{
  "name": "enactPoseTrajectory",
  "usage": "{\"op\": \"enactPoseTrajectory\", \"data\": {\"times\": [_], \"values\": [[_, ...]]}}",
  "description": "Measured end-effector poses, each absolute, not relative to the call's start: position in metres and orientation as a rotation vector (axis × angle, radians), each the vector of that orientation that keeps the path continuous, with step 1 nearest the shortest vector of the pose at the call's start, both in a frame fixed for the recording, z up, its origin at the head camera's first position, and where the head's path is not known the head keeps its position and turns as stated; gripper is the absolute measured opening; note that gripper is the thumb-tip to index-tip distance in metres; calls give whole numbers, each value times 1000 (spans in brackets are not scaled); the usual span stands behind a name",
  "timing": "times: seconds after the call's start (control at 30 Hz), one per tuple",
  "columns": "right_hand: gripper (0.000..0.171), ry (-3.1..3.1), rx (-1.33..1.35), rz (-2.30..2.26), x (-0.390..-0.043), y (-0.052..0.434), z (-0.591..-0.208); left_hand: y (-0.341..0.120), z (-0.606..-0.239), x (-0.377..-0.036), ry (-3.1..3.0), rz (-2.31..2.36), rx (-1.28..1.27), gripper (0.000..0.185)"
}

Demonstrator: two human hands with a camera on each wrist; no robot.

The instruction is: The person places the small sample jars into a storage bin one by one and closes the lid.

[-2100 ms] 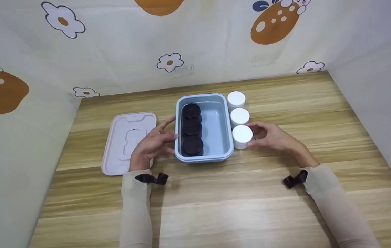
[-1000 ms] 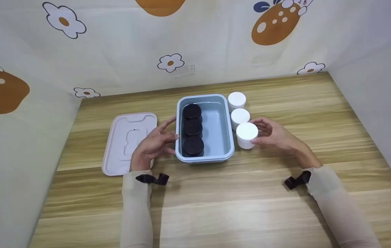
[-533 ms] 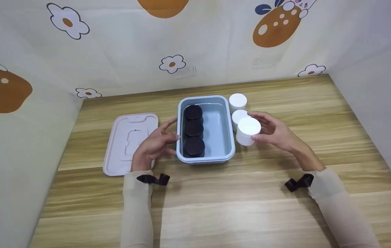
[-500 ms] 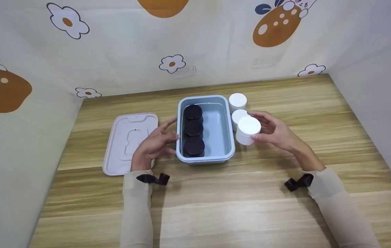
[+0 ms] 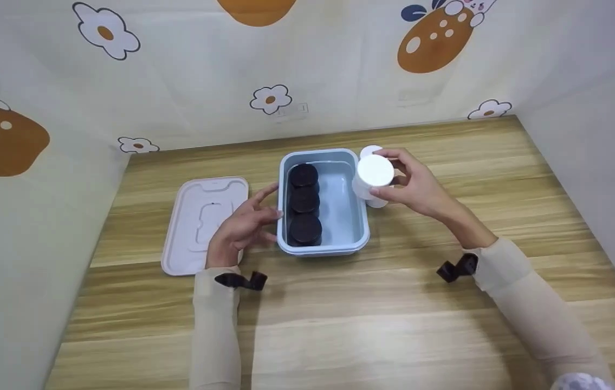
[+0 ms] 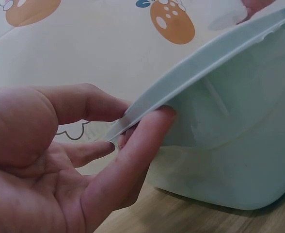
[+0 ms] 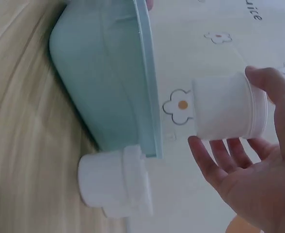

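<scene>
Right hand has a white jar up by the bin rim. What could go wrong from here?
1. The right hand holds the white jar only at the fingers, above the blue bin's rim; it might slip or clip that rim.
2. Two white jars stand right beside the bin under the lifted one; a low pass may topple them.
3. The left hand only lightly steadies the bin's left rim; a bump might shift it.

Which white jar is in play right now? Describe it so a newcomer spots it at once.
Start at the blue box mid-table, with three black jars along its left side. At its far right rim, the right hand holds a white jar. Unlike the other white jars on the table, it is lifted.
</scene>
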State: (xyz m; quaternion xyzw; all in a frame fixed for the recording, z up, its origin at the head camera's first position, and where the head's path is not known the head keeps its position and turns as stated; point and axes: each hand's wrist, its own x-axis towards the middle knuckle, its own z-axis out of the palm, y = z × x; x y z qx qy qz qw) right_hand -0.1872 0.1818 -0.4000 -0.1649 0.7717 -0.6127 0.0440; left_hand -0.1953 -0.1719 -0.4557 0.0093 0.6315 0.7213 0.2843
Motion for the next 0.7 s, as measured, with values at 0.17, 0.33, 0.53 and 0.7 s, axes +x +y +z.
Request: {"op": "enactPoseTrajectory", "data": {"times": [0.17,0.33,0.53,0.7], "values": [[68,2428,-498,-1687,-201,167,-391,-173,-457,-195,1692,1929,34,75],[70,2437,-507,-1596,-213,155,-391,-173,-457,-194,1701,1922,32,75],[72,2461,-572,-1537,-227,142,-398,-172,-456,-194,1700,1923,16,74],[69,2533,-600,-1433,-238,133,-401,-172,-455,-195,1681,1940,17,74]]}}
